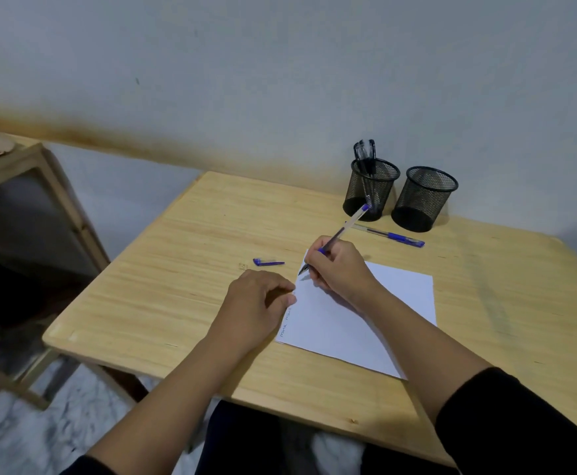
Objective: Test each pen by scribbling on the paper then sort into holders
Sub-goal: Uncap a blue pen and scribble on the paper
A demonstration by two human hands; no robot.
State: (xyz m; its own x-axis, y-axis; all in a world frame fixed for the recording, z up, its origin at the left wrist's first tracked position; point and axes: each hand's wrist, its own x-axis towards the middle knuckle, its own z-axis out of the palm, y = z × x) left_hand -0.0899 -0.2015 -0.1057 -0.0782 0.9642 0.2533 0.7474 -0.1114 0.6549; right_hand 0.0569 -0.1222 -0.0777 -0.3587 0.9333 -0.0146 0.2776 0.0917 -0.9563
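My right hand (336, 269) grips an uncapped blue pen (348, 226), its tip down at the top left corner of the white paper (365, 313). A few scribbled words run along the paper's left edge. My left hand (263, 303) rests on the table with fingers loosely curled, its fingertips touching that left edge. The pen's blue cap (268, 262) lies on the wood left of the paper. Another capped blue pen (391, 236) lies behind the paper. Two black mesh holders stand at the back: the left holder (371, 190) has black pens in it, the right holder (424, 198) looks empty.
The wooden table (177, 269) stands against a pale wall. A small clear bit (243, 266) lies beside the cap. A second wooden piece of furniture (40, 186) stands to the left, with a marble-pattern floor below.
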